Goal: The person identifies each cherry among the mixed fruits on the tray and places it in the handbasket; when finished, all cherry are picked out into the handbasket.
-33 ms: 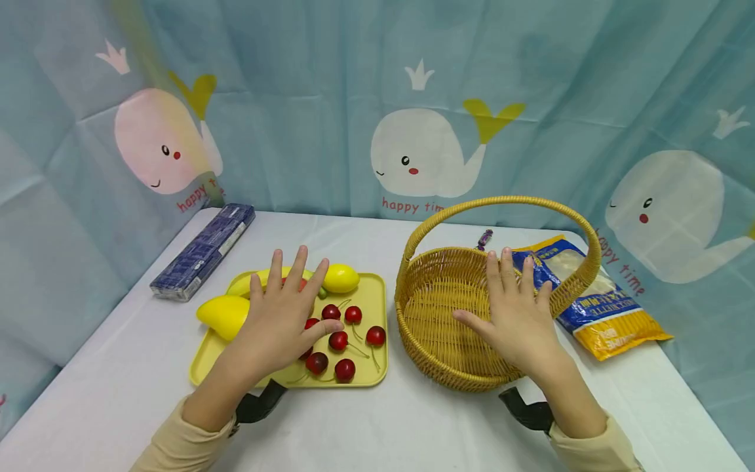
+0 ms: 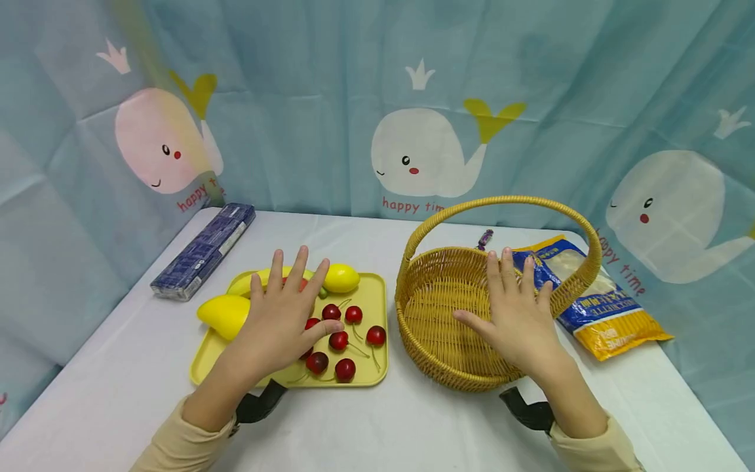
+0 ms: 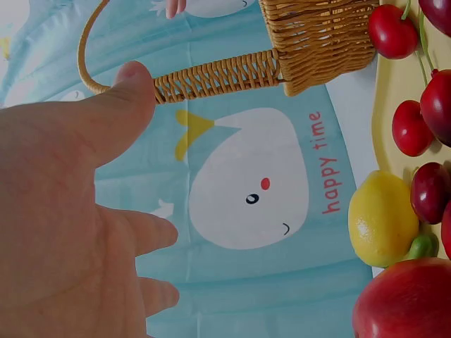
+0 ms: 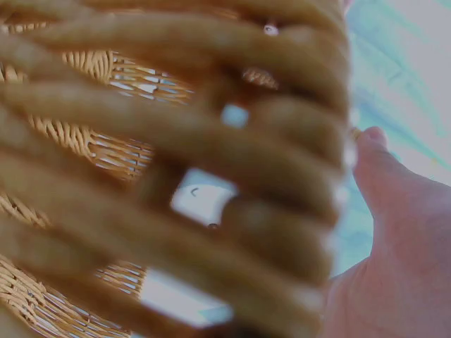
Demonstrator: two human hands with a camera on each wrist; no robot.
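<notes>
Pale blue curtains (image 2: 330,131) printed with white whales hang behind the white-covered table (image 2: 401,432) I watch from afar. Over it I see the left hand (image 2: 280,321) and right hand (image 2: 519,321) outstretched, fingers straight and spread, gripping nothing. Beneath the left lies a yellow tray (image 2: 374,298) of cherries (image 2: 345,370), a lemon (image 2: 341,278) and other fruit (image 2: 223,316); beneath the right stands a wicker basket (image 2: 436,321), touching or not I can't tell. Farther out, a dark blue box (image 2: 203,252) lies beyond the left hand, a wrapped sweet (image 2: 485,239) past the right fingertips, a blue-and-orange packet (image 2: 613,331) outward of the right hand.
</notes>
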